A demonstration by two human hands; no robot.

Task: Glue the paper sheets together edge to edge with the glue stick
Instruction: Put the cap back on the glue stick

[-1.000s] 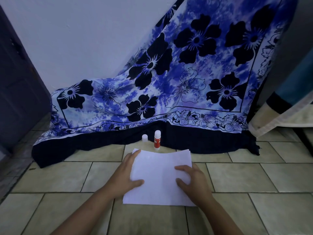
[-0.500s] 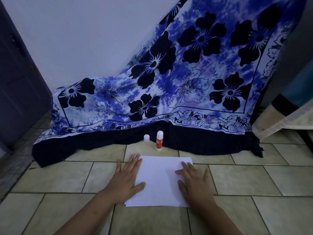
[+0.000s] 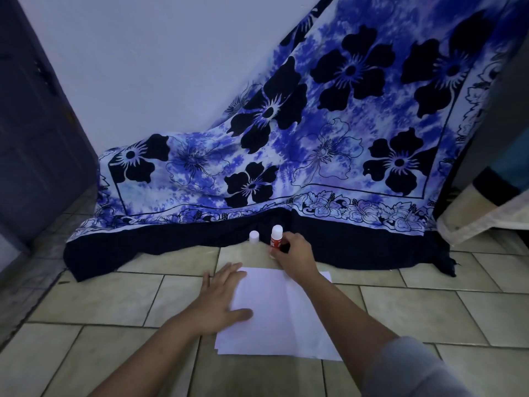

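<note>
While left hand (image 3: pixel 221 299), grip flat and apart, pinned the floppy paper sheets (image 3: pixel 282 319), right hand (image 3: pixel 294 255) clamped the likely light, rigid glue stick (image 3: pixel 276 238) low down.

Beige floor tiles (image 3: pixel 429 310) with dark grout lines fill the view toward 6 o'clock. A plain pale wall (image 3: pixel 157 67) rises at 11 o'clock, and a dark panelled door (image 3: pixel 34 138) stands at 9 o'clock. A blue floral cloth (image 3: pixel 315 138) with black flowers and a dark hem drapes from 1 o'clock down onto the tiles. A cream fabric edge (image 3: pixel 481 216) hangs at 3 o'clock. The light is dim and bluish.
</note>
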